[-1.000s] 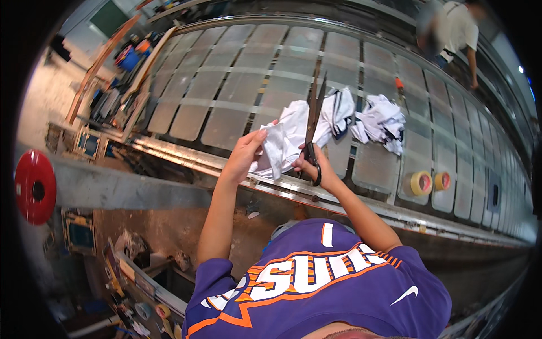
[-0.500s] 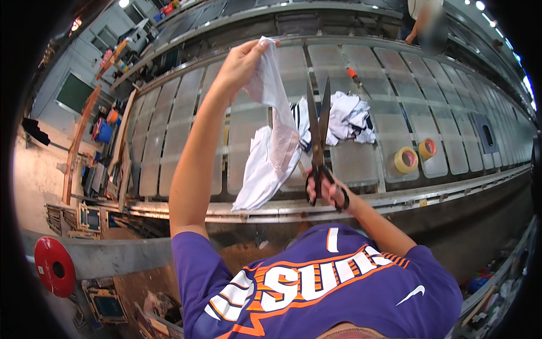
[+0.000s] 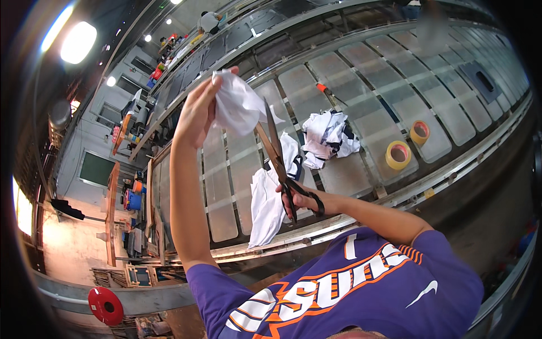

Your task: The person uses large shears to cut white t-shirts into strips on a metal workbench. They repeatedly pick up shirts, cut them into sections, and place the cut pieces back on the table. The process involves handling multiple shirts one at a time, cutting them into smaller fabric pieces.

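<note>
My left hand (image 3: 196, 113) is raised on the left, fingers closed on the upper edge of a thin white cloth piece (image 3: 240, 107). Large black-handled scissors (image 3: 278, 161) are in my right hand (image 3: 303, 202), fingers through the handle loops. Their blades stand apart and point up toward the hanging cloth's right edge; whether they touch it I cannot tell. Below the blades, a white fabric piece (image 3: 266, 200) lies over the table's near edge. To its right sits a crumpled heap of white and navy fabric (image 3: 330, 135).
Long table of grey panels (image 3: 344, 175) with a metal rail along its near side. Two yellow tape rolls (image 3: 398, 155) (image 3: 419, 133) stand at right. Behind the heap lies an orange-handled tool (image 3: 322, 88); a grey slotted plate (image 3: 480, 82) lies farther right. A red disc (image 3: 105, 305) is at lower left.
The view has swung left. My left hand has come down and left with the white cloth, which now bunches up higher. The scissors have tilted left, bringing their blades closer to that cloth.
</note>
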Tool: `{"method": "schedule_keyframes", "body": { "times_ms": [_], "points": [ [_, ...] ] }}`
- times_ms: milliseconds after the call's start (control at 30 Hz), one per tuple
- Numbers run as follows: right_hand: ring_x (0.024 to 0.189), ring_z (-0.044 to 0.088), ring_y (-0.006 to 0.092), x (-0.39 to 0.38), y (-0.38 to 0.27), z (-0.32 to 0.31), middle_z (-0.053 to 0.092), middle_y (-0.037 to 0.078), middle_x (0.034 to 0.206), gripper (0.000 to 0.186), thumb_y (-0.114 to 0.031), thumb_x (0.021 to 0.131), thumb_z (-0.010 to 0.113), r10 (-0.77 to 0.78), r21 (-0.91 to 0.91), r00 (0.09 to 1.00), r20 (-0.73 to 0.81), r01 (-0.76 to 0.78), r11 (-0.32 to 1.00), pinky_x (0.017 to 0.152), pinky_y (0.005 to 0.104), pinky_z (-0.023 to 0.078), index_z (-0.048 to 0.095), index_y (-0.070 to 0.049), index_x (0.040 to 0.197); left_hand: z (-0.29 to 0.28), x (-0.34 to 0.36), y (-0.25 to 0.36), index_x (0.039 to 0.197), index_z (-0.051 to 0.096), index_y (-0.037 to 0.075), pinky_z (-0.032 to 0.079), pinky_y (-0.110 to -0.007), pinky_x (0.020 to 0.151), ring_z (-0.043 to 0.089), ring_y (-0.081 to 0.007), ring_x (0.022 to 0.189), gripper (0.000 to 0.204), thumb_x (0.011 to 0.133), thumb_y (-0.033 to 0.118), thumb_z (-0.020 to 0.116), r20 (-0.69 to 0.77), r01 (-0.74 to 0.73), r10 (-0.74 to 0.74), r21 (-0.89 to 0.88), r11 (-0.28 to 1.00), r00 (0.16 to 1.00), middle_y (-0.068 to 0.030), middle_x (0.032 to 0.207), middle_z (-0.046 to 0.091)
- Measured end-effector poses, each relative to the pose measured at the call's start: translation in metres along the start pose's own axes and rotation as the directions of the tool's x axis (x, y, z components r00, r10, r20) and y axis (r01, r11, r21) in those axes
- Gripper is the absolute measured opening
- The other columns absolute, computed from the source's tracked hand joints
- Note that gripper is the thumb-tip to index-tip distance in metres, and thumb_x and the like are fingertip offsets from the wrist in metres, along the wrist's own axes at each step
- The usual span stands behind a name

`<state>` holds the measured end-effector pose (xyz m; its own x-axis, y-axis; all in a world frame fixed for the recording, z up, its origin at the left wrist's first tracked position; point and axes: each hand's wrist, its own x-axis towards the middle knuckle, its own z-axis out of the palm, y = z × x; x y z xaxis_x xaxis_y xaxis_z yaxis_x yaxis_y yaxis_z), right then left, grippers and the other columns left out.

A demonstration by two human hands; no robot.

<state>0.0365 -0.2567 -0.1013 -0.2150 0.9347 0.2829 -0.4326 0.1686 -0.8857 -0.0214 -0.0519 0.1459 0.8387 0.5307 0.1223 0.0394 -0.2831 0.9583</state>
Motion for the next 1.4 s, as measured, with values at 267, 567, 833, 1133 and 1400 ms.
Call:
{"method": "schedule_keyframes", "body": {
  "times_ms": [267, 567, 833, 1133, 1400],
  "points": [
    [0.088, 0.056, 0.0179, -0.021, 0.005, -0.008, 0.055, 0.009, 0.091, 0.080, -0.064, 0.094, 0.046, -0.023, -0.003, 0.990, 0.141, 0.024, 1.000, 0.081, 0.0340, 0.046, 0.028, 0.000, 0.139, -0.008, -0.034, -0.024, 0.133, 0.052, -0.003, 0.048, -0.031, 0.097, 0.060, -0.0162, 0.112, 0.040, 0.104, 0.022, 0.045, -0.226, -0.097, 0.067, -0.122, 0.988, 0.972, -0.0110, 0.130, 0.059],
    [0.091, 0.056, 0.0176, -0.017, 0.000, 0.015, 0.056, 0.009, 0.094, 0.084, -0.063, 0.095, 0.045, 0.059, 0.029, 0.955, 0.290, -0.070, 0.997, 0.088, 0.0323, 0.043, 0.026, 0.006, 0.138, -0.023, -0.032, -0.023, 0.132, 0.052, -0.004, 0.049, -0.032, 0.097, 0.059, -0.0182, 0.115, 0.039, 0.103, 0.022, 0.045, -0.274, -0.036, -0.015, -0.180, 0.983, 0.962, -0.0122, 0.133, 0.058],
    [0.088, 0.054, 0.0157, 0.027, -0.017, -0.001, 0.053, 0.007, 0.091, 0.084, -0.066, 0.093, 0.047, 0.030, -0.059, 0.980, 0.197, -0.019, 0.998, 0.082, 0.0317, 0.043, 0.028, 0.003, 0.137, -0.029, -0.054, -0.027, 0.125, 0.058, -0.003, 0.051, -0.031, 0.091, 0.063, -0.0175, 0.105, 0.036, 0.100, 0.022, 0.051, -0.339, -0.030, -0.050, -0.225, 0.974, 0.939, -0.0105, 0.119, 0.064],
    [0.088, 0.054, 0.0151, 0.005, 0.006, 0.001, 0.051, 0.006, 0.094, 0.078, -0.059, 0.095, 0.048, 0.110, -0.039, 0.974, 0.197, -0.105, 0.994, 0.082, 0.0307, 0.043, 0.028, 0.003, 0.138, -0.029, -0.053, -0.040, 0.118, 0.063, -0.003, 0.050, -0.030, 0.089, 0.064, -0.0185, 0.101, 0.032, 0.099, 0.021, 0.053, -0.356, 0.014, -0.078, -0.181, 0.983, 0.931, -0.0106, 0.113, 0.066],
    [0.090, 0.053, 0.0153, -0.003, 0.012, 0.008, 0.050, 0.007, 0.096, 0.074, -0.056, 0.096, 0.049, 0.111, -0.028, 0.969, 0.220, -0.107, 0.994, 0.081, 0.0311, 0.044, 0.030, 0.003, 0.137, -0.037, -0.050, -0.027, 0.116, 0.063, -0.003, 0.053, -0.027, 0.080, 0.066, -0.0151, 0.094, 0.031, 0.100, 0.021, 0.053, -0.318, 0.079, -0.114, -0.121, 0.990, 0.941, -0.0099, 0.106, 0.068]
  ]
}}
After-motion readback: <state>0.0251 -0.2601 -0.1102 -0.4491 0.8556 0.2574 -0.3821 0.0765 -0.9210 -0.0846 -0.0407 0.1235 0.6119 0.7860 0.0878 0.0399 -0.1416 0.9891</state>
